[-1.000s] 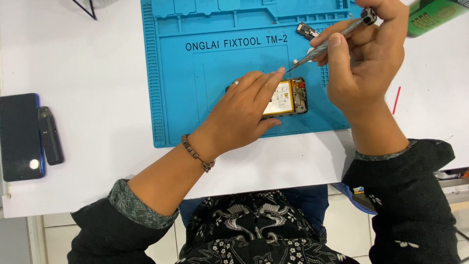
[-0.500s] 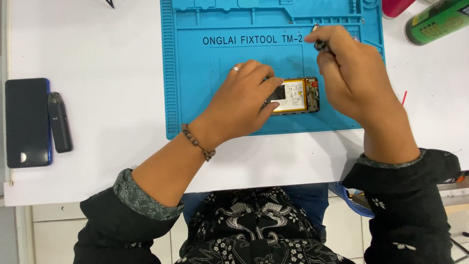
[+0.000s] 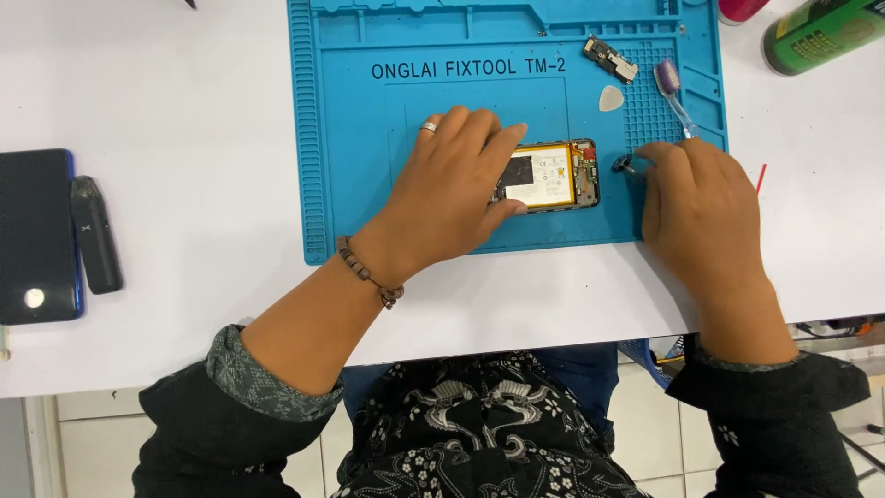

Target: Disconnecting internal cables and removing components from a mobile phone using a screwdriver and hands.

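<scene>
The left hand (image 3: 461, 189) lies flat, fingers spread, pressing on the left half of an opened smartphone (image 3: 553, 175), which rests back-up near the lower middle of the blue silicone repair mat (image 3: 369, 166). The hand covers the phone's left end; the yellow-and-white battery and the exposed board at the right end remain visible. A ring sits on one finger and a beaded bracelet (image 3: 369, 272) circles the wrist.

The right hand (image 3: 701, 207) rests on the mat's lower right corner, fingers curled together, fingertips pinching a small dark part (image 3: 622, 166) just beside the phone's right end. What the part is cannot be told.

Above the right hand, a clear-handled brush (image 3: 671, 88) with purple bristles lies on the mat's gridded section, its handle running under the fingers. Near it lie a white triangular pick (image 3: 610, 97) and a small detached circuit module (image 3: 609, 58).

Off the mat, at the upper right of the white table (image 3: 166, 83), lies a green cylindrical container (image 3: 820, 35). Well apart at the far left lie a dark smartphone (image 3: 35, 235) and a slim black device (image 3: 95, 233), side by side.
</scene>
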